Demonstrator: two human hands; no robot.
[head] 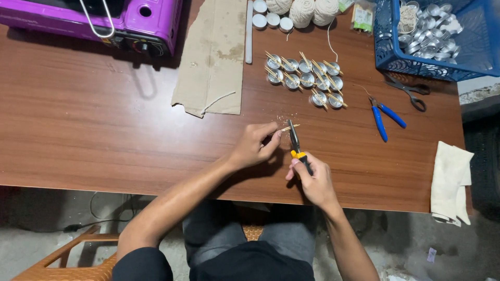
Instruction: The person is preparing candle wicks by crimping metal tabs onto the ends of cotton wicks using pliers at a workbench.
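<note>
Hands work near the table's (104,135) front edge, at its middle. The left hand (255,145) pinches a thin wooden stick (289,127) between fingertips; the right hand (312,179) is closed around the yellow-and-black handles of a cutter (295,143), whose jaws meet the stick.

Far right, a blue basket (390,47) of small metal cups overhangs the table's far right corner. Just left of it lies a small green packet (363,15), partly cut off by the frame. Three balls of white twine (302,10) sit at the far edge, with white discs (271,20) beside them. A cluster of cups (307,80) with sticks laid across stands between the twine and the hands. Blue pliers (383,117) and scissors (411,92) lie right of the cluster. A torn cardboard sheet (213,57) lies far, left of the cups, and a purple stove (135,21) fills the far left corner. A cream cloth (450,179) hangs over the near right edge.

Bare wood spreads wide on the left, and between hands and pliers.
</note>
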